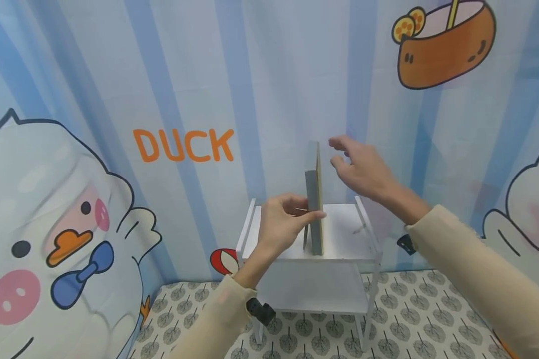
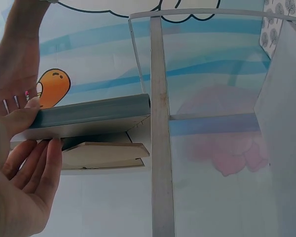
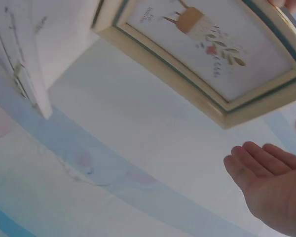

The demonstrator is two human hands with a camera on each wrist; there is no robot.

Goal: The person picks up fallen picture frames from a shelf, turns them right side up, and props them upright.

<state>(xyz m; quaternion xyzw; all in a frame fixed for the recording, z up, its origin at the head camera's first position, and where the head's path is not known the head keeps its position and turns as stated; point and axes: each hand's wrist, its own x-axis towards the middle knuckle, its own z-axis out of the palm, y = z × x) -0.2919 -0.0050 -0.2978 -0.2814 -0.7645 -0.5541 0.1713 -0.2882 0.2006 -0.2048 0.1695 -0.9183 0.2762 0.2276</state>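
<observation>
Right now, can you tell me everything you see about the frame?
The frame is rectangular, perhaps painted wood: cream border, teal lines, grey-blue sides. Inside is a picture of a brown shape and green leaves. A flap sticks out behind. It stands upright on the white rack, edge-on to the head camera. The left hand grips it.

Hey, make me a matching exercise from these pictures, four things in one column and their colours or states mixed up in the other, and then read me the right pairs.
Things:
1. picture frame
2. left hand
3. right hand
4. DUCK lettering

Colours and states:
A. raised in the air, apart from the picture frame
B. orange
C. upright, with a cream and green front
D. gripping the picture frame

Right pairs: 1-C, 2-D, 3-A, 4-B.
</observation>
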